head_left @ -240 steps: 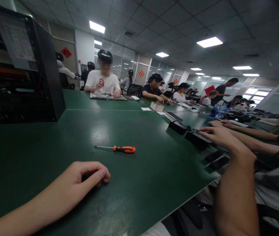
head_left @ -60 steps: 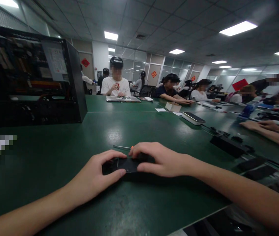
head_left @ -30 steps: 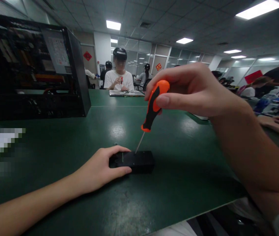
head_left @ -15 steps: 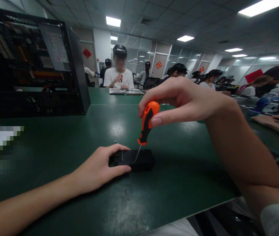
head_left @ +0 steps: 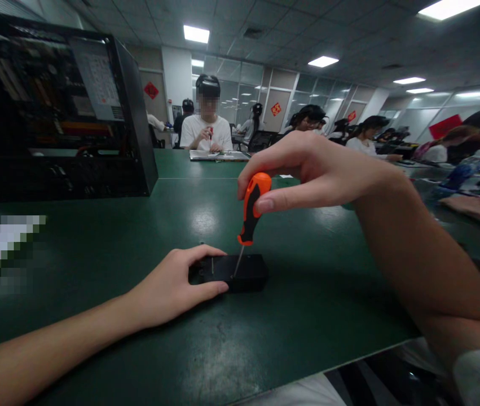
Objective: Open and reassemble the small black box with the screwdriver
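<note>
A small black rectangular box (head_left: pixel 251 270) lies flat on the green table (head_left: pixel 223 349). My left hand (head_left: pixel 184 285) grips its left end, thumb along the near side and fingers at the far side. Above it, my right hand (head_left: pixel 307 175) is closed around the orange and black handle of a screwdriver (head_left: pixel 253 211). The screwdriver stands slightly tilted, its thin metal shaft reaching down to the top face of the box near the near edge. What kind of device the box is, I cannot tell.
An open black computer case (head_left: pixel 133 124) stands at the left back of the table. Nearer on the left lies a blurred sheet (head_left: pixel 3 245). Across the table a person (head_left: pixel 206 129) sits behind a flat board (head_left: pixel 218 155). Another person's hands (head_left: pixel 476 208) rest at the right.
The view has shifted slightly. Both hands keep their grips, and the screwdriver stays against the top of the box, its handle hardly changed.
</note>
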`<action>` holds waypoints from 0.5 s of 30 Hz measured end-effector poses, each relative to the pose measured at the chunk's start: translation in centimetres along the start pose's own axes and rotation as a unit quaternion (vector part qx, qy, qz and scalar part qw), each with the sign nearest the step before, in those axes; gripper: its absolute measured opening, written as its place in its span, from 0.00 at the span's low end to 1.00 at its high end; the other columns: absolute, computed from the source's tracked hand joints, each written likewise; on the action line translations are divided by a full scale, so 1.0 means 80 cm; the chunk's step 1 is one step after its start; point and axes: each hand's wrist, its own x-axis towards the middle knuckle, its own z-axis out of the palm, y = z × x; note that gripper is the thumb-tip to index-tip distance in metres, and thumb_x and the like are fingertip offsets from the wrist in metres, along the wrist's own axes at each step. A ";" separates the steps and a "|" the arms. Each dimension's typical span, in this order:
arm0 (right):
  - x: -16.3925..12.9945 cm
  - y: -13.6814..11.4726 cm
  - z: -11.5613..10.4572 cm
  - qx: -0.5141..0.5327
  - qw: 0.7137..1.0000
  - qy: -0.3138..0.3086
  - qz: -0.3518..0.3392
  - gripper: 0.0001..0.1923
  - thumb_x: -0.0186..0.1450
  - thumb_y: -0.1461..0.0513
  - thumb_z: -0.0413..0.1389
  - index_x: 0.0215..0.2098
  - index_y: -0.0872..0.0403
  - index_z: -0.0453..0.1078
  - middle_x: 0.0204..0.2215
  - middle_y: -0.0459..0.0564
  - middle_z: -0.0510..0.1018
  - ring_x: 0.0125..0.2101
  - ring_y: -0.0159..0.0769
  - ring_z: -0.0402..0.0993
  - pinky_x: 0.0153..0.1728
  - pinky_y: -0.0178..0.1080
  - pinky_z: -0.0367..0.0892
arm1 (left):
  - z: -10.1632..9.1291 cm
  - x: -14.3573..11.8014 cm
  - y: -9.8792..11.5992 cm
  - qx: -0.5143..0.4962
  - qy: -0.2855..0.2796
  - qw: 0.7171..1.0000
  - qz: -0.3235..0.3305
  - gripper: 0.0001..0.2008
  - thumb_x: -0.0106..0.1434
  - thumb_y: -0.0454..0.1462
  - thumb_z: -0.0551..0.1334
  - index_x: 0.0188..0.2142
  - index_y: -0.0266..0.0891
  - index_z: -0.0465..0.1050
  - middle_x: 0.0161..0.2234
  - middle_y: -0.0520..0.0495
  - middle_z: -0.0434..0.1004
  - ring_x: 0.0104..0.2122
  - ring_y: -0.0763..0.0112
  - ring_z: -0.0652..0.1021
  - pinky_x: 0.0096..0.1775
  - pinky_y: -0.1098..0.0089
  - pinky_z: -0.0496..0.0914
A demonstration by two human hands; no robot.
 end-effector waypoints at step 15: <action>0.002 -0.004 0.001 -0.015 1.000 0.002 0.011 0.13 0.69 0.58 0.59 0.44 0.60 0.75 0.36 0.48 0.79 0.35 0.29 0.75 0.37 0.31 0.71 | 0.001 0.001 -0.001 0.011 0.010 1.000 0.013 0.17 0.62 0.44 0.69 0.50 0.45 0.77 0.42 0.53 0.83 0.40 0.61 0.81 0.42 0.66 0.70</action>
